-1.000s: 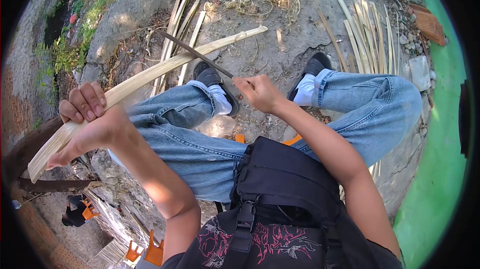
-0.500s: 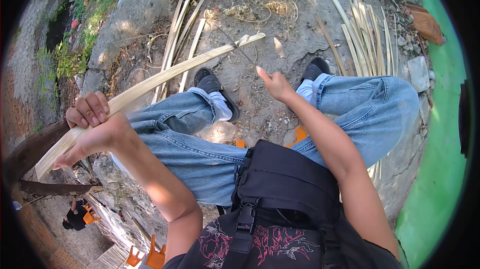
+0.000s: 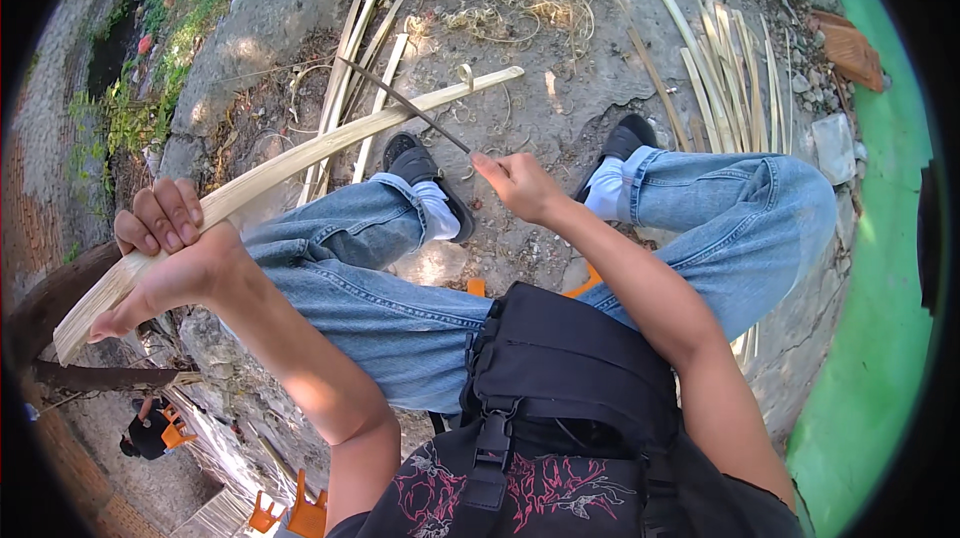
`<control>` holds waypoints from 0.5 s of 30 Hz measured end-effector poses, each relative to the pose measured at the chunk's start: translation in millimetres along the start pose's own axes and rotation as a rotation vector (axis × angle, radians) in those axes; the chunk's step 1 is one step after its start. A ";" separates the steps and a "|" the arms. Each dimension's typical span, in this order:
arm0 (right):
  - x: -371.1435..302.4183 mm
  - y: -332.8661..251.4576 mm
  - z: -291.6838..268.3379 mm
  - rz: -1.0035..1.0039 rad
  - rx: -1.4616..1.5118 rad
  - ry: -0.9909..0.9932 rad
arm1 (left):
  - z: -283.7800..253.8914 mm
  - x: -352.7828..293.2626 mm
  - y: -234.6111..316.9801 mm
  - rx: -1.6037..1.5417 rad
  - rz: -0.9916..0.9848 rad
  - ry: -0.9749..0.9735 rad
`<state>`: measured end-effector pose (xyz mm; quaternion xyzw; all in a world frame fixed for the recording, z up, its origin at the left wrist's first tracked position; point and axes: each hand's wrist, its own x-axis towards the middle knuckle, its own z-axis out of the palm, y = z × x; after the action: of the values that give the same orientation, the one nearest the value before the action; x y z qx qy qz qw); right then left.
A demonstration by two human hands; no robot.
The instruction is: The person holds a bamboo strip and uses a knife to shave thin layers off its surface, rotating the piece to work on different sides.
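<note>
- At left: your left hand, grip curled round wooden strip, seemingly for steadiness.
- Right hand: grip closed on narrow knife, blade across strip.

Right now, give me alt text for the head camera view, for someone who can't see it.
A person's left hand grips a long pale wood-like strip while their right hand holds a thin dark blade-like tool across it. More pale strips lie on the ground ahead, to left and right.
</note>
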<state>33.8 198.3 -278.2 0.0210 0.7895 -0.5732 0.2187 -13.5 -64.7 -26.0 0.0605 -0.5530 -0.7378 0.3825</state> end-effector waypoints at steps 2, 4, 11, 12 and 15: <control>6.7 0.1 -3.8 -0.034 -0.034 -0.046 | 0.0 -0.2 1.4 -0.040 -0.002 -0.005; 13.7 29.6 -19.2 0.134 -0.075 0.056 | 0.4 0.5 -3.1 -0.068 0.002 -0.025; 6.5 1.0 3.3 -0.075 -0.066 -0.008 | 0.1 0.4 -0.7 -0.009 0.009 0.039; 8.3 11.9 -1.6 -0.067 -0.064 -0.011 | -2.3 -1.1 1.1 -0.004 0.003 0.040; 23.4 42.8 -27.4 0.210 -0.184 0.098 | 0.3 3.2 -2.9 -0.022 -0.010 0.053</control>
<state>16.0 232.9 -318.4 0.1114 0.8417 -0.4707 0.2399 -17.3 -66.2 -27.4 0.0786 -0.5344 -0.7438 0.3938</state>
